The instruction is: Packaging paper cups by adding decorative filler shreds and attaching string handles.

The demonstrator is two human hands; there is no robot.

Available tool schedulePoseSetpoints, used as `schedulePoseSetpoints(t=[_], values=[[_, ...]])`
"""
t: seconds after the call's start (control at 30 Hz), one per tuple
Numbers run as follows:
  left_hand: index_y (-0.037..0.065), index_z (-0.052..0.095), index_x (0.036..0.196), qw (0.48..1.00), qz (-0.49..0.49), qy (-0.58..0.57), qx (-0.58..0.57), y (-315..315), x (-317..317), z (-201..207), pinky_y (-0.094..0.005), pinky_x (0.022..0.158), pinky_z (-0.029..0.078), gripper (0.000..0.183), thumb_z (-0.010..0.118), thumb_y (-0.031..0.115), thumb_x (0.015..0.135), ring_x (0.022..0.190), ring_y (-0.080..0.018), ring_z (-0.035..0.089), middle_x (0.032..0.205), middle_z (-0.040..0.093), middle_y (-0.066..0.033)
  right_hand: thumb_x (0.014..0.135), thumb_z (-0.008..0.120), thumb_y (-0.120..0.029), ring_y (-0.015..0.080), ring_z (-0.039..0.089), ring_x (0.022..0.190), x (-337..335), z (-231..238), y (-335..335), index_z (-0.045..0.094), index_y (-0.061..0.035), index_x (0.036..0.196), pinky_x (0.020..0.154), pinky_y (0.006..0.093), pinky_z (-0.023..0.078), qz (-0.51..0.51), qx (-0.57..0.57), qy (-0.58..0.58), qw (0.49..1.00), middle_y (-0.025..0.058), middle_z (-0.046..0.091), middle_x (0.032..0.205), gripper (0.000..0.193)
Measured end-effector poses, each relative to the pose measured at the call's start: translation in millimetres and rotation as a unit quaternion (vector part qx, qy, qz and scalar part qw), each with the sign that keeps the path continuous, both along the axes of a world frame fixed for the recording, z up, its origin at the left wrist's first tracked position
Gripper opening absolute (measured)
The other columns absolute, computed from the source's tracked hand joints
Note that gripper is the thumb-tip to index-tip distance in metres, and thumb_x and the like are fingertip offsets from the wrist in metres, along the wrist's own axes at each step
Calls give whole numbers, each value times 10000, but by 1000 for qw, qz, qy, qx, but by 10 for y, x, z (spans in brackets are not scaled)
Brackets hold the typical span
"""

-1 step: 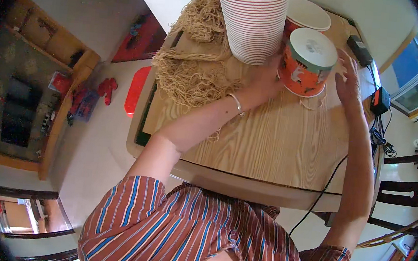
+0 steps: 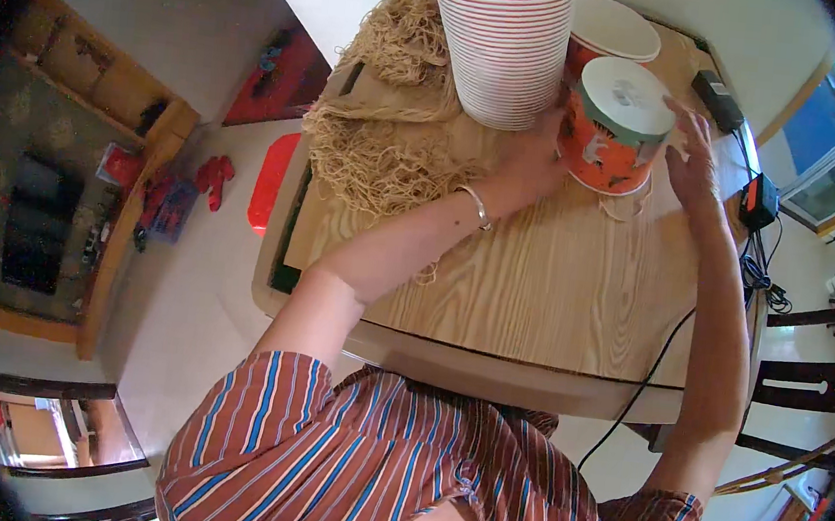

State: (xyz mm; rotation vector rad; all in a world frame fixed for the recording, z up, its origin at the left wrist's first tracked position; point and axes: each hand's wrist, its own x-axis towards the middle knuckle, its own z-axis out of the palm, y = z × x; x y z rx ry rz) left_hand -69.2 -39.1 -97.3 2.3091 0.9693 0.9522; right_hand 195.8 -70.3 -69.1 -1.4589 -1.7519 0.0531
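Note:
An orange paper tub (image 2: 598, 155) with a green band and animal pictures stands upside down on the table, its white base facing up. My left hand (image 2: 536, 156) is against the tub's left side, its fingers blurred and partly hidden between the tub and a tall stack of white, red-lined tubs (image 2: 506, 53). At the tub's right, my right hand (image 2: 694, 159) has its fingers stretched out and apart, the fingertips touching near the upper edge. Behind the tub is another white-rimmed red tub (image 2: 616, 28). Beige string (image 2: 624, 208) lies at the orange tub's foot.
Tangled beige string (image 2: 377, 161) covers the left of the wood-grain table (image 2: 525, 291). Black power adapters (image 2: 760, 201) with cables lie along the right edge, one cable hanging over the front. A red stool (image 2: 272, 186) stands at the left, dark chairs (image 2: 808, 383) at the right.
The orange tub has turned very slightly. My right fingertips have come closer, onto its upper edge. My left hand has barely moved.

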Motion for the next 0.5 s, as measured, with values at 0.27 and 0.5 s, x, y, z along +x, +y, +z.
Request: schedulePoseSetpoints(t=[0.27, 0.5], values=[[17, 360, 1367, 996, -39, -74, 31, 589, 458, -255, -425, 998, 405, 598, 542, 30, 798, 1200, -380, 476, 1274, 496, -253, 810, 619, -3, 348, 520, 1112, 92, 114, -124, 528, -130, 1268, 966, 395, 435, -32, -61, -68, 995, 167, 492, 1181, 483], [40, 357, 1388, 994, -74, -72, 24, 1044, 834, -314, -423, 1009, 401, 602, 502, 0, 805, 1203, -386, 489, 1284, 514, -257, 821, 617, -9, 354, 521, 1131, 159, 209, -113, 541, -103, 1245, 969, 402, 430, -63, -61, -75, 993, 174, 506, 1177, 441]])
